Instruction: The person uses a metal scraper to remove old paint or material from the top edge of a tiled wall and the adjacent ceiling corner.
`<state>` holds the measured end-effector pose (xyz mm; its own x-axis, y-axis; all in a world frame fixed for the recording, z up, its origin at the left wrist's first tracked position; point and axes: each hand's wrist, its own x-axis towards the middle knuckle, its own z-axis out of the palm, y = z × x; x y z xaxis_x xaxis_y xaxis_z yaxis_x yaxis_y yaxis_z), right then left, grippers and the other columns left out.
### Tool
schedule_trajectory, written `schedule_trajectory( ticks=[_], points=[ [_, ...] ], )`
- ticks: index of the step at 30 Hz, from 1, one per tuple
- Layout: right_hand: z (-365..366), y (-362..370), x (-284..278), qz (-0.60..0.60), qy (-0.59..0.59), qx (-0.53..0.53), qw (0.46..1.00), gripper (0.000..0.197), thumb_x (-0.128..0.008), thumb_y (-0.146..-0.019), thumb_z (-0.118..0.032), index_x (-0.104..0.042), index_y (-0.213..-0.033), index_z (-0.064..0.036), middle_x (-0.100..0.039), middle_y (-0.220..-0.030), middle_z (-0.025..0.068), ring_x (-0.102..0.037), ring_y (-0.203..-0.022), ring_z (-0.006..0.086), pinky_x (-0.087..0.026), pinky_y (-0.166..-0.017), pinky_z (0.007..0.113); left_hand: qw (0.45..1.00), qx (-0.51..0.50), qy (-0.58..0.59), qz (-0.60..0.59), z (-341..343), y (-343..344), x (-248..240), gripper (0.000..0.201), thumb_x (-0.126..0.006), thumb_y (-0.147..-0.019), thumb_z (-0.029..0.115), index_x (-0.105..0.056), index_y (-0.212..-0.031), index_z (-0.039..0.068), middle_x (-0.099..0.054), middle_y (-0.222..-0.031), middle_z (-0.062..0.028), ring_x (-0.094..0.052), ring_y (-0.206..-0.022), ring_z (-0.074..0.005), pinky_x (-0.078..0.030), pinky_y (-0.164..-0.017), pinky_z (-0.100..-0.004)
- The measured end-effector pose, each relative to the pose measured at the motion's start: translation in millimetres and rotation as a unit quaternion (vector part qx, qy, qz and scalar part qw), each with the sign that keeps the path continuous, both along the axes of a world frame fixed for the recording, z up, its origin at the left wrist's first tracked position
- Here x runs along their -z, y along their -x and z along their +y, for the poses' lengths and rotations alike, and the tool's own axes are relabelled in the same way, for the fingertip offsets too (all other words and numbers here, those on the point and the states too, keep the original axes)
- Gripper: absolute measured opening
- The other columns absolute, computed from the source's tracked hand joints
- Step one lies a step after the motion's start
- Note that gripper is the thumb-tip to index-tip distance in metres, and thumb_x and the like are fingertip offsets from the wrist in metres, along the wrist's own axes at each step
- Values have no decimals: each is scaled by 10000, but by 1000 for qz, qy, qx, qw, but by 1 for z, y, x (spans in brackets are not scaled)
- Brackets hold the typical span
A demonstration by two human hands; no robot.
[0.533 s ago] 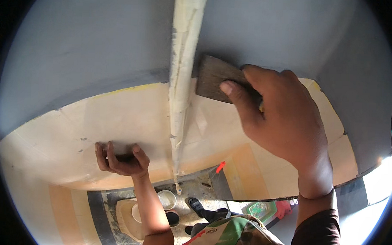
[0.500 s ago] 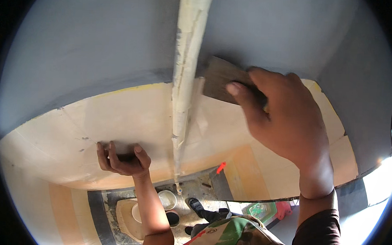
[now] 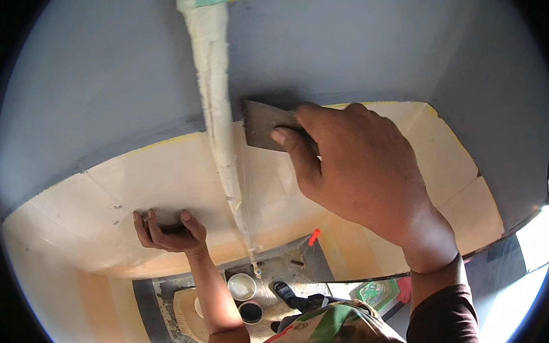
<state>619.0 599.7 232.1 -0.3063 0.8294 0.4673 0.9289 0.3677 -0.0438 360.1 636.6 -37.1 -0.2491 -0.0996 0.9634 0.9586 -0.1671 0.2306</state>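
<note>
My right hand (image 3: 359, 159) is closed around a putty knife (image 3: 265, 126), its handle hidden in my fingers. The knife's flat, brownish-grey blade lies along the line where the grey upper wall (image 3: 351, 47) meets the cream tiled wall (image 3: 147, 185), just right of a vertical pipe (image 3: 214, 78). Cream wrapping covers the pipe, with a green piece near its top. Lower left, my left hand (image 3: 172, 233) is raised close to the cream tiles, fingers curled and apart from the thumb. Its palm is in dark shadow, and I make out nothing held there.
Below on the floor stand a white bucket (image 3: 242, 285), a dark-filled bucket (image 3: 251, 312) and a beige basin (image 3: 185, 310). A green basket (image 3: 379, 293) sits at lower right near a red item (image 3: 405, 290). An orange-red object (image 3: 314, 236) shows near the tiled wall's lower edge.
The view has shifted, so the pipe appears farther left. My right hand and the putty knife have moved left, nearer the pipe. My left hand stays curled by the tiles.
</note>
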Motion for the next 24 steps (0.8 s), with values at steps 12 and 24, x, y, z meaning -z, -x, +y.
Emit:
schedule_trajectory(
  ticks=[12,24],
  points=[
    [-23,-144,81,472,235,-45,849,232,-603,-1108,-280,-632,-1106,-50,-665,-844,51,-628,-739,150,-523,-656,351,1000,15,-3,7,5,-6,-1,600,-588,-1048,415,-470,-1419,-42,-362,-1495,-292,-405,-1416,-436,-397,-1107,-583],
    [-35,5,170,839,352,-376,176,229,-566,-1122,-222,-667,-1208,-35,-742,-1116,97,-694,-1080,249,-531,-999,449,801,508,288,-132,-119,-111,-99,437,-703,-1006,252,-617,-1286,-73,-697,-1168,-152,-718,-1004,-238,-566,-932,-375]
  ],
)
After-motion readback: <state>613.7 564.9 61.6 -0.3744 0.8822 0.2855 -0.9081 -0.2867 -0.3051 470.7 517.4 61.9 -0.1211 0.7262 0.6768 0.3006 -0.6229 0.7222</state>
